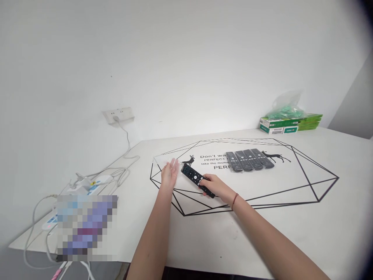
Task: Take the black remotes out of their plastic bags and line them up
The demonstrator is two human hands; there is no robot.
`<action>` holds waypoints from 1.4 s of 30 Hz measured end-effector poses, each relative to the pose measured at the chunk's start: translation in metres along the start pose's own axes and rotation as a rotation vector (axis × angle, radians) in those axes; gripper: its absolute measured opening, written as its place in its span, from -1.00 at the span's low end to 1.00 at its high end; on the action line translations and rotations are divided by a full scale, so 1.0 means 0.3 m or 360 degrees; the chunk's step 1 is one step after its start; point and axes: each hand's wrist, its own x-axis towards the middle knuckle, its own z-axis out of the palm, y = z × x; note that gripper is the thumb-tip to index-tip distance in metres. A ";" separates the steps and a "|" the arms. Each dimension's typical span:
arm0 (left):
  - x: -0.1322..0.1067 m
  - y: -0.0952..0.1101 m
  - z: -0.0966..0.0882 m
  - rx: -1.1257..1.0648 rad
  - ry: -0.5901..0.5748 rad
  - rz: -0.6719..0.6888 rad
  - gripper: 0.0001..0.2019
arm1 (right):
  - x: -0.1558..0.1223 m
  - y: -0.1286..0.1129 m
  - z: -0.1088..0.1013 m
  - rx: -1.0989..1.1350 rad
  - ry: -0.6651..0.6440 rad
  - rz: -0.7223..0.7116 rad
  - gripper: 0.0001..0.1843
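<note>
A black remote control (190, 174) is in my right hand (215, 185), with its far end tilted up to the left, close to my other hand. My right fingers are closed around its near end. My left hand (169, 174) holds a clear plastic bag (162, 159), which spreads over and beyond the fingers. The bag's edge comes close to the remote's far end; whether they touch is hard to see. Further right, several black remotes (247, 160) in clear sleeves lie side by side on the white table (210, 237).
Green and white boxes (279, 126) stand at the back right, with a clear bag of green items (287, 111) on top. Power strips (93, 188), cables (121, 173) and a blurred-out object (90, 227) occupy the left. Behind is a wall with a socket (121, 114).
</note>
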 end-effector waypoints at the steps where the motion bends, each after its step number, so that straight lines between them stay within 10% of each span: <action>1: -0.004 -0.002 0.007 -0.0012 -0.0012 -0.0011 -0.90 | 0.002 0.005 0.000 -0.0005 -0.0013 -0.0005 -0.87; 11: -0.072 -0.068 0.068 0.0065 -0.0267 -0.0081 -0.86 | 0.007 0.025 0.003 -0.0091 -0.0069 -0.0086 -0.76; 19: -0.163 -0.157 0.116 0.0179 -0.0459 -0.0218 -0.81 | -0.010 0.007 0.011 -0.0266 0.0272 -0.0140 -0.65; 27: -0.169 -0.113 0.122 0.0136 -0.0285 -0.0394 -0.82 | -0.053 -0.049 -0.020 0.0398 -0.0572 -0.0095 -0.44; 35: -0.227 -0.187 0.132 0.0317 -0.0502 -0.0367 -0.76 | 0.005 0.015 -0.014 -0.0742 0.0461 -0.0817 -0.42; 42: -0.278 -0.266 0.123 0.0524 -0.0678 -0.0348 -0.69 | 0.009 0.020 -0.059 -0.1082 0.0574 -0.0935 -0.46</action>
